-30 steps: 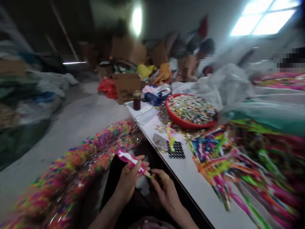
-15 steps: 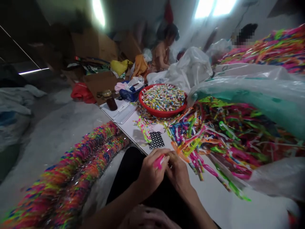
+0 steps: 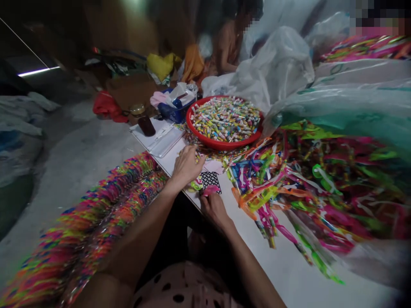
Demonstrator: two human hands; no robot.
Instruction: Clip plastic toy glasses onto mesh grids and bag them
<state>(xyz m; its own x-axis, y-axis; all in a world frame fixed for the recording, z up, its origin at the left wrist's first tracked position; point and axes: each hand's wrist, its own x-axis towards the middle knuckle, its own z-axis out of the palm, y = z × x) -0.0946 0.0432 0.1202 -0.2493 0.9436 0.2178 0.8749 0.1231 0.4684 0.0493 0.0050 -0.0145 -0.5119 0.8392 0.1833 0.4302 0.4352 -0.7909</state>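
My right hand (image 3: 214, 209) rests at the table's near edge, its fingers shut on a small pink plastic piece (image 3: 210, 190), mostly hidden by the fingers. My left hand (image 3: 186, 167) reaches forward with its fingers apart, just below a red plastic basin (image 3: 221, 145) heaped with small multicoloured pieces. It is nearest a few loose pieces and holds nothing. Between my hands lie a black mesh square (image 3: 210, 180) and a yellow-green plastic piece (image 3: 195, 185).
A large heap of colourful plastic strips (image 3: 289, 184) covers the white table (image 3: 289, 261) to the right. Long wrapped bundles (image 3: 105, 218) lie on the floor left. A dark jar (image 3: 146, 126) stands on white sheets. Plastic bags (image 3: 276, 64) and a seated person (image 3: 229, 47) are beyond.
The pink piece, held between both hands earlier, is now in my right hand. My left hand has let go and moved forward over the table. The view has shifted slightly.
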